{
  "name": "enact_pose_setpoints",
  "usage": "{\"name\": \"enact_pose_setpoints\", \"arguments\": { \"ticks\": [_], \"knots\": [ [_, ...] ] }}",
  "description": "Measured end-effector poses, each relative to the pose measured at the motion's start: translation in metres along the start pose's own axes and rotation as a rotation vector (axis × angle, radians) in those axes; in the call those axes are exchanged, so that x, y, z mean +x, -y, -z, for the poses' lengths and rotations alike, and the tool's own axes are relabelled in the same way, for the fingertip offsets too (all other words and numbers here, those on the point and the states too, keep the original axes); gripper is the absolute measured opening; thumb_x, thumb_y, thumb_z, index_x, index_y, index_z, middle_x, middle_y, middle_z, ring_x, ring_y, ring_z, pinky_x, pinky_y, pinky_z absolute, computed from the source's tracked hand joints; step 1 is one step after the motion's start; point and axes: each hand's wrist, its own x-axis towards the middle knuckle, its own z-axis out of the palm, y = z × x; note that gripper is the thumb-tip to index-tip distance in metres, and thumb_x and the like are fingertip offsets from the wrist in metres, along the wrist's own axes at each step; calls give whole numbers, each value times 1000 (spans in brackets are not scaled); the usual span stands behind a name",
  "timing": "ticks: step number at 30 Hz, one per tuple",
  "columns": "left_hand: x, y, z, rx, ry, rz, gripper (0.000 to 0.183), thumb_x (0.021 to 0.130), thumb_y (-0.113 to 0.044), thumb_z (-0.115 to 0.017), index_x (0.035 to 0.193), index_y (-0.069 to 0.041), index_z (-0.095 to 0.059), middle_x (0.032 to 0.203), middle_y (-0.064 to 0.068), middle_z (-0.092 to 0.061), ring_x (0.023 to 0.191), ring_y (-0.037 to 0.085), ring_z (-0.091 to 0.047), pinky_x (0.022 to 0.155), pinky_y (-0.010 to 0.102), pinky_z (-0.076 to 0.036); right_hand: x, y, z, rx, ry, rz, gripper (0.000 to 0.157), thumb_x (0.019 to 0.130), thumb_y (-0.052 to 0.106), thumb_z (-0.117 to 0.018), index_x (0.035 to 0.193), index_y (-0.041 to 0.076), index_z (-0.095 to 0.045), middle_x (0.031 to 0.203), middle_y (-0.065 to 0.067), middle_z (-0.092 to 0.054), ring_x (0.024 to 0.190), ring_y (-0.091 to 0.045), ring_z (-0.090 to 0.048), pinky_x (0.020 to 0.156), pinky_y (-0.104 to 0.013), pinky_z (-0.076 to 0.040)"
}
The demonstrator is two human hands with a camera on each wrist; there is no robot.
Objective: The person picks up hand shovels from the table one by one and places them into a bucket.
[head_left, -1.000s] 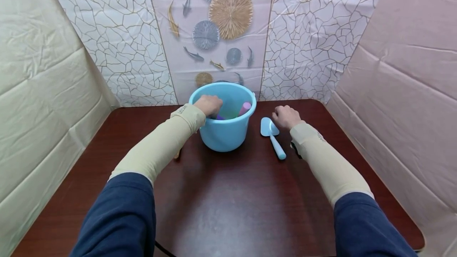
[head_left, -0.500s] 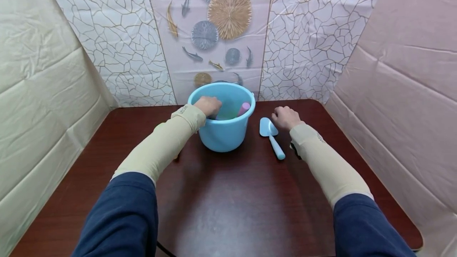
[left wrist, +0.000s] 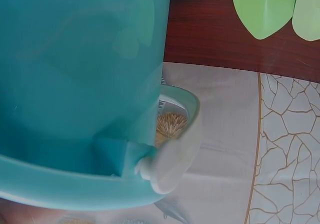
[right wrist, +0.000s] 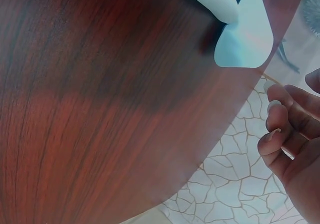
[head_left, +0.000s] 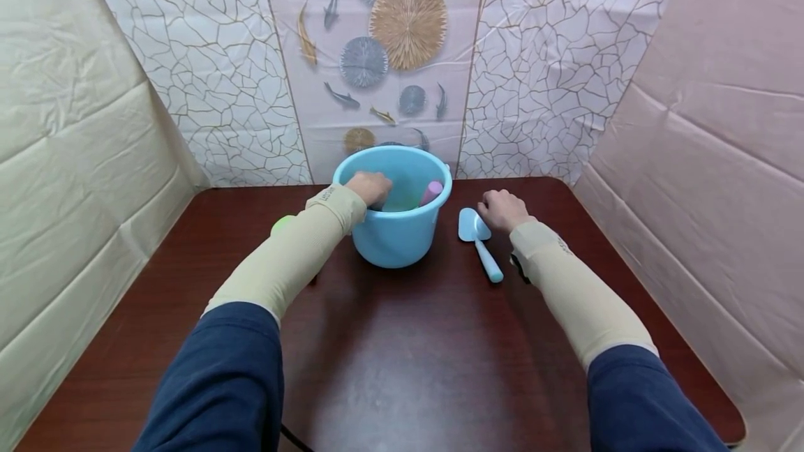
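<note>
My left hand [head_left: 372, 189] reaches over the near left rim of a light blue bucket [head_left: 396, 239], its fingers hidden down inside. Whether they hold something in there I cannot tell. A pink rounded piece [head_left: 430, 192] leans against the bucket's inner right side, with something greenish low down. The left wrist view is filled by the bucket wall [left wrist: 75, 74] and a white handle joint [left wrist: 172, 164]. My right hand [head_left: 504, 210] hovers beside a light blue toy trowel [head_left: 474, 223], its fingers [right wrist: 274, 143] loosely curled around nothing.
Left of the bucket, a bright green piece [head_left: 282, 224] peeks out behind my left forearm; the left wrist view shows it as leaf-shaped green plastic [left wrist: 262, 7]. A dark red wooden table [head_left: 427, 368] lies underneath, with patterned cloth [head_left: 553, 54] hanging behind it.
A purple bit seen in the bucket a second ago is now hidden. My left forearm has shifted slightly, uncovering the green piece. The right hand stays beside the trowel.
</note>
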Motion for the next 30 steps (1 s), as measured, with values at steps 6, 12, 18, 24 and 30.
{"name": "enact_pose_setpoints", "arguments": {
  "ticks": [6,12,18,24,30],
  "knots": [
    [-3,1,-3,-33,-1,-5,6,95,-8,-48,94,-10,-53,91,7,-51,82,20,-43,80,35,-43,-4,0,-1,9,17,8,31,99,21,-45,71,8,-51,63,-5,-45,61,-23,-50,59,-35,-38],
    [-8,3,-3,-69,-3,-10,15,92,-8,-48,103,-10,-58,96,8,-55,83,20,-44,82,35,-43,-6,-2,-2,12,27,17,34,98,20,-46,66,9,-48,60,-4,-41,56,-22,-46,56,-33,-36],
    [-14,3,1,-63,-28,-20,9,91,-11,-48,96,-11,-55,87,4,-49,79,18,-42,75,31,-40,-6,-4,-1,15,22,11,34,99,21,-47,67,9,-50,60,-4,-43,57,-21,-47,56,-33,-37],
    [-18,2,5,-51,-25,-18,7,90,-9,-47,94,-12,-52,85,3,-46,78,17,-41,70,29,-37,-8,-5,-1,15,51,7,32,99,22,-48,72,8,-54,62,-5,-46,59,-21,-49,57,-33,-38],
    [-19,1,9,-50,8,-4,8,90,-10,-46,96,-13,-51,87,3,-46,79,17,-41,71,29,-36,-10,-4,-3,7,48,26,34,99,23,-47,69,9,-52,60,-3,-44,56,-20,-47,54,-31,-37]
  ]
}}
